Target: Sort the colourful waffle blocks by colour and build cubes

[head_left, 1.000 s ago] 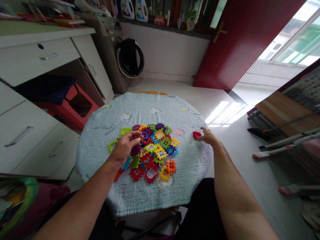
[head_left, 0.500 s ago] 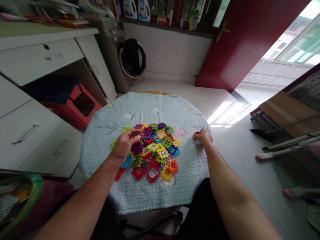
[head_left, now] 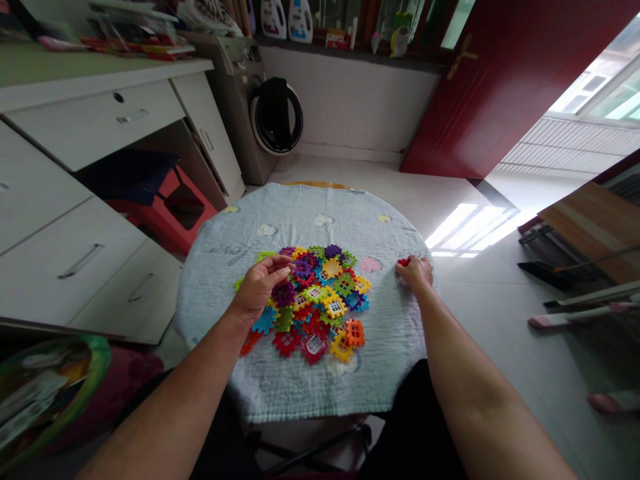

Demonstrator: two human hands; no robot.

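Note:
My left hand (head_left: 261, 287) is over the left side of a heap of colourful plastic interlocking blocks (head_left: 315, 293). Its fingers are loosely bent, with the thumb a little apart from them, and I see nothing held. A purple block (head_left: 302, 269) is just past the fingertips; whether they touch it I cannot tell. At the right edge of the table, my right hand (head_left: 417, 272) is closed in a pinch on a red block (head_left: 404, 262), low over the cloth. Most of that block is hidden by the fingers. Some blocks in the heap have window-like grids.
A pale blue cloth (head_left: 240, 220) covers the round table. A white drawer cabinet (head_left: 100, 247) and a red stool (head_left: 187, 217) stand to the left, with a filled bin (head_left: 95, 360) near me. The washing machine (head_left: 240, 100) and red door (head_left: 480, 87) are beyond.
The whole view has shifted slightly, so things appear further right. Both hands keep nearly the same places over the table, and the red block remains in my right hand.

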